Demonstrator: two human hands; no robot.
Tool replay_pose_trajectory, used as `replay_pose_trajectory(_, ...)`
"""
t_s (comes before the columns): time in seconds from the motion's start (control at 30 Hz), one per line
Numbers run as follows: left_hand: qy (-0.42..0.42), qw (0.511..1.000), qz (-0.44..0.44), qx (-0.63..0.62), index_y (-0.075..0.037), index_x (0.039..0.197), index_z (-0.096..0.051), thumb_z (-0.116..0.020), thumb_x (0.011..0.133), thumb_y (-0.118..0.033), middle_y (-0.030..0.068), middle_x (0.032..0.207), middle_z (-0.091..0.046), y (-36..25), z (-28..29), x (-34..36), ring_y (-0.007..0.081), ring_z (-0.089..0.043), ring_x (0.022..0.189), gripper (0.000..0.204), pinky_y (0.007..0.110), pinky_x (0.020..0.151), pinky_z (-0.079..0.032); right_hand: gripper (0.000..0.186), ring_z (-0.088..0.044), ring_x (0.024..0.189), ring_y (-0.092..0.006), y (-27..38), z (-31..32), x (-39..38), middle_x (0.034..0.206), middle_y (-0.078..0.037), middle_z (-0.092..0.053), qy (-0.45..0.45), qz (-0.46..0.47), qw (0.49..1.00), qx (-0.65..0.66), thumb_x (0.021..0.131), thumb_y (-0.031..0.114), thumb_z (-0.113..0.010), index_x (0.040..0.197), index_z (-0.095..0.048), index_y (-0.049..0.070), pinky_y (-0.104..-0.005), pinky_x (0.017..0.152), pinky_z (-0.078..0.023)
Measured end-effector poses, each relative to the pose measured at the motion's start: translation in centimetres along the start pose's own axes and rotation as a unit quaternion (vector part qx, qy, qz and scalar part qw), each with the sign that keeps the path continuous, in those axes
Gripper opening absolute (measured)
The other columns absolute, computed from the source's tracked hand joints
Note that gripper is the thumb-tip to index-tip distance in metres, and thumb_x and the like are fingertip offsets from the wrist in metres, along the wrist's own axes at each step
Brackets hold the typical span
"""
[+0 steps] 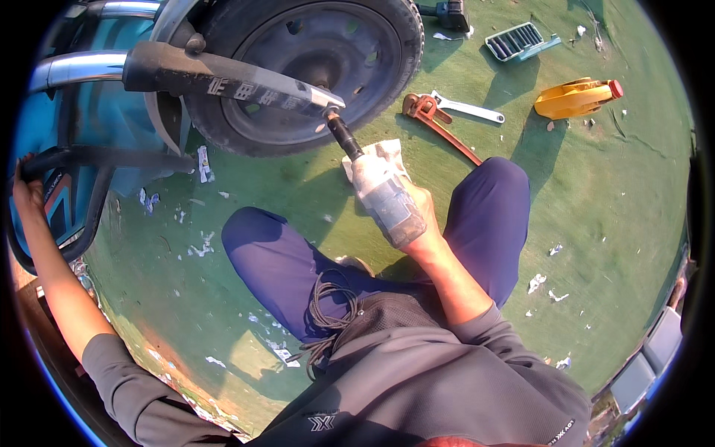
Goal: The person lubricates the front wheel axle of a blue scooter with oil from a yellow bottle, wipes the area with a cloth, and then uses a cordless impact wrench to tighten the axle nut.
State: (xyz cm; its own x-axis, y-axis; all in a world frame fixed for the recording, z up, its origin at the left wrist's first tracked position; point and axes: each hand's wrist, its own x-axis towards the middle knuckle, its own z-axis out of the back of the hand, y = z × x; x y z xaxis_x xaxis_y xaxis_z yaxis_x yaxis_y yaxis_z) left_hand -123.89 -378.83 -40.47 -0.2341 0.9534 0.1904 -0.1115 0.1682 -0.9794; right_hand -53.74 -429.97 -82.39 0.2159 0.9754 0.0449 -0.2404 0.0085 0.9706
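My right hand (423, 220) is closed around the grip of a worn, dusty cordless impact wrench (387, 201). Its long black socket (344, 138) meets the bolt or nut at the end of a black fork arm (223, 78). The arm runs across a black wheel (294, 56), whose hub partly shows behind it. At the far left, the fingers of my left hand (28, 190) wrap around a black tubular bar (56, 160) on the blue vehicle (123, 45). Below the socket lies a pale object (395, 151), partly hidden by the wrench.
Right of the wheel lie a red pipe wrench (447, 135), a silver adjustable wrench (473, 110), a yellow bottle with red cap (573, 100) and an open teal socket case (515, 42). A black tool (450, 15) lies behind. White scraps dot the green ground (596, 223).
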Motion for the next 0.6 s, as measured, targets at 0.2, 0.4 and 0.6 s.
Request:
replay_pose_trajectory(0.2,-0.003,1.000,0.012,-0.008,0.012,0.130,-0.053,-0.056,0.107,-0.012,0.0246,0.128,-0.062,-0.8,0.9,-0.6,0.0360,-0.061,0.123,0.033,0.051,0.114,-0.048,0.042,-0.075,0.090,-0.0364,2.2,-1.4,0.0,0.097,-0.017,-0.075,-0.061,-0.023,0.998,0.010,0.078,0.011,-0.081,0.118,-0.070,0.006,-0.0408,0.081,-0.058)
replay_pose_trajectory(0.4,-0.002,0.999,0.011,-0.035,0.011,0.128,-0.054,-0.056,0.107,-0.011,0.0227,0.124,-0.064,-0.2,-0.4,-0.7,0.0345,-0.062,0.121,0.031,0.052,0.114,-0.048,0.043,-0.075,0.088,-0.0347,0.8,-2.7,0.4,0.093,-0.017,-0.075,-0.081,-0.017,0.996,0.020,0.076,0.016,-0.084,0.115,-0.069,0.005,-0.0408,0.078,-0.057)
replay_pose_trajectory(0.6,0.037,0.999,-0.016,-0.009,0.012,0.129,-0.054,-0.055,0.106,-0.009,0.0227,0.123,-0.064,0.2,0.5,2.1,0.0334,-0.064,0.120,0.031,0.052,0.111,-0.051,0.042,-0.075,0.087,-0.0353,-0.2,-3.5,0.0,0.093,-0.016,-0.075,-0.083,-0.021,0.996,-0.016,0.077,0.013,-0.082,0.116,-0.071,0.005,-0.0402,0.078,-0.057)
